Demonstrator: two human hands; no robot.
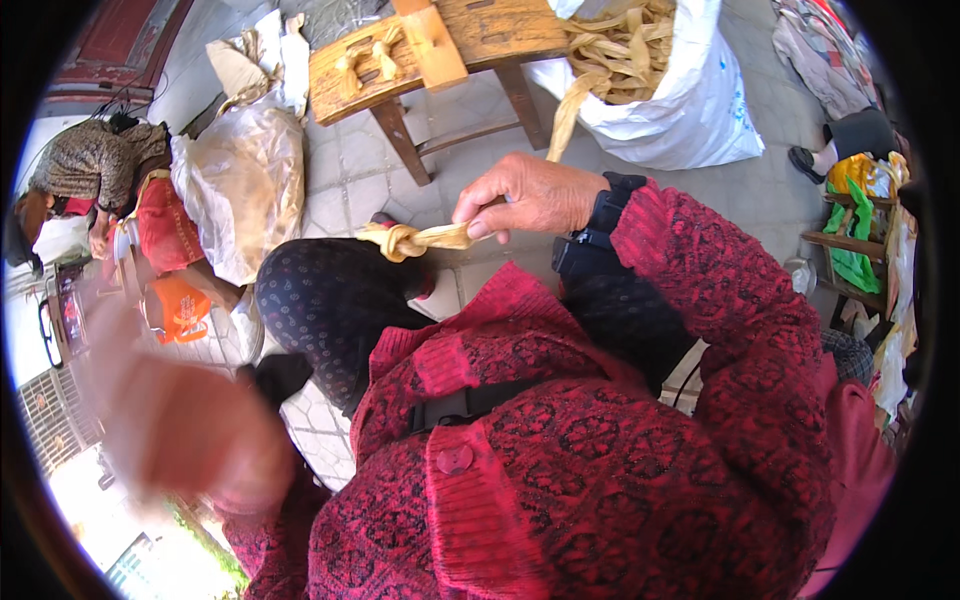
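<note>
Nearest the camera, the left hand (190, 420) is a large motion-blurred shape low on the person's left side; whether it is clenched or released cannot be told, and nothing can be made out in it. Just right of it spreads the red patterned cardigan (600, 480) with 1 round button and a black strap buckled across the chest.

Further out, the right hand (530, 195) reaches forward from its red sleeve, a black band at the wrist. Its fingers are pinched closed around 1 end of a pale yellow knotted strip (415, 238), which sticks out to the left of the hand, the knot at the far end, hanging above the person's dark dotted knee (330, 300).

Beyond the hand stands a low wooden bench (440, 50) with 2 more tied strips lying on its top. To the right of the bench, and up from the hand, a white sack (690, 110) stands open, full of loose pale strips; 1 strip trails down from its mouth toward the hand.

Well to the left of the hand lies a clear plastic bag (245, 180) of tan material, with an orange bag (180, 308) below it. At the far left edge another person (90, 165) in a patterned top bends over.
</note>
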